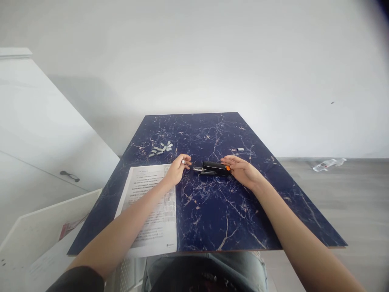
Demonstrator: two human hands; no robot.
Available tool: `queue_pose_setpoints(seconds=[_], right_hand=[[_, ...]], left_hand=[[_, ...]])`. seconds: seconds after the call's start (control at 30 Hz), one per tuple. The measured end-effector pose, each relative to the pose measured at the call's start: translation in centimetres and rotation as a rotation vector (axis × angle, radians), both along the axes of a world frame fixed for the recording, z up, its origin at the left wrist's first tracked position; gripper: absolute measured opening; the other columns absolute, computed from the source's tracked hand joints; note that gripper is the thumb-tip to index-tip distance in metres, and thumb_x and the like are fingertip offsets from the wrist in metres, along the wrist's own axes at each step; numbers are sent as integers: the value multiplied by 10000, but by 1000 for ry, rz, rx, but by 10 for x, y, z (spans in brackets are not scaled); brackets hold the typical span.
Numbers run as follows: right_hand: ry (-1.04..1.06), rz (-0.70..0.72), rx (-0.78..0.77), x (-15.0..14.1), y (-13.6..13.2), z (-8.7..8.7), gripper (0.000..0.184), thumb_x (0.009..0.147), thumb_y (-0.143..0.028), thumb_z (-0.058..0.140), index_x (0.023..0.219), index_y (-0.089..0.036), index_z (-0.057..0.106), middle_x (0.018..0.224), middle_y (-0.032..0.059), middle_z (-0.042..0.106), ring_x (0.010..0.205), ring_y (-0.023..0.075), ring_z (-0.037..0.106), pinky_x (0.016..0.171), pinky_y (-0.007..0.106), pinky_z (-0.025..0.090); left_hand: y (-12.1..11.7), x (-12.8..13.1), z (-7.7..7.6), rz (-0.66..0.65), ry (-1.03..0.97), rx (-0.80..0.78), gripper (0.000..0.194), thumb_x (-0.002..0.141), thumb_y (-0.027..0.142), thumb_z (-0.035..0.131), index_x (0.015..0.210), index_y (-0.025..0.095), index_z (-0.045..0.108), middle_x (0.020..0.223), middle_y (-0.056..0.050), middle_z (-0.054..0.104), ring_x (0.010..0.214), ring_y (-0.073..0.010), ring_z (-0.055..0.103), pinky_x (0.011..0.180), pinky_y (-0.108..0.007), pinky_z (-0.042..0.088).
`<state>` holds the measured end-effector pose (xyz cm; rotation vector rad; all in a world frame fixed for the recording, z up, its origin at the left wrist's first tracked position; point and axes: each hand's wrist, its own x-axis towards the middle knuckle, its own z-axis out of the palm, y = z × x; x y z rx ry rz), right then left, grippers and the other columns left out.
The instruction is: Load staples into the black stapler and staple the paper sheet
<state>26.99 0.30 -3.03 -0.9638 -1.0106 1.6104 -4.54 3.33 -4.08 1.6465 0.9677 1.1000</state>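
A black stapler [212, 168] with an orange part at its right end lies on the dark blue marbled table. Its metal front points left. Just off that front end is my left hand [178, 170], fingers loosely bent and apart; a small white patch shows at one finger, too small to name. My right hand [243, 170] rests by the orange end, fingers stretched out and close to or touching the stapler. Under my left forearm lies a printed sheet or booklet [146, 239], partly covered by the arm.
Several small strips of staples [161, 150] lie in a loose group at the table's [194, 129] back left. One more strip [240, 149] sits at the right. A white cabinet and open drawer [57, 202] stand at left; clear plastic packaging [329, 164] is on the floor.
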Motion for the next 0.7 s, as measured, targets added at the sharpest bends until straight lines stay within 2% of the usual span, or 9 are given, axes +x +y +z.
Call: queue_pose_setpoints(seconds=[0.07, 0.17, 0.27, 0.4, 0.53, 0.7], right_hand=[[-12, -1, 2, 0, 0, -1, 393, 662, -129, 772, 1007, -318, 755, 1232, 16, 742, 1329, 280, 569, 1065, 432, 451], [-16, -22, 2, 1, 1, -5, 412, 631, -124, 800, 990, -319, 753, 1213, 7, 748, 1306, 273, 585, 1052, 424, 463], [-12, -52, 3, 2, 2, -8, 418, 609, -119, 820, 968, -324, 759, 1179, 3, 757, 1284, 267, 598, 1053, 419, 460], [-11, -55, -8, 3, 2, -9, 398, 601, -120, 836, 928, -337, 768, 1165, -11, 759, 1255, 262, 611, 1064, 426, 455], [-15, -69, -17, 3, 2, -9, 357, 600, -129, 844, 889, -326, 769, 1138, -10, 762, 1229, 266, 622, 1060, 435, 455], [-25, -22, 5, 5, 4, -11, 370, 644, -145, 827, 962, -325, 770, 1188, 3, 754, 1297, 270, 586, 1076, 431, 442]], left_hand=[[0, 2, 0, -9, -58, 16, 197, 967, 190, 468, 1128, 197, 579, 1214, -99, 615, 1109, -207, 670, 969, -390, 549], [-2, 2, 2, 9, -94, 20, 194, 1002, 328, 553, 1150, 203, 567, 1241, -118, 658, 1135, -234, 702, 1061, -459, 523], [-3, 2, 3, 42, -151, -25, 284, 977, 401, 618, 1159, 190, 566, 1168, -138, 717, 1079, -246, 735, 1026, -472, 558], [-5, 3, 4, 50, -146, -35, 369, 925, 412, 692, 1193, 173, 602, 1142, -152, 747, 1027, -250, 756, 964, -450, 599], [-9, 6, 7, 62, -80, -23, 349, 908, 424, 697, 1135, 160, 674, 1044, -134, 772, 986, -249, 762, 879, -410, 628], [-15, 7, 14, 97, 49, 13, 252, 893, 352, 679, 1083, 188, 699, 987, -92, 766, 875, -214, 751, 729, -314, 605]])
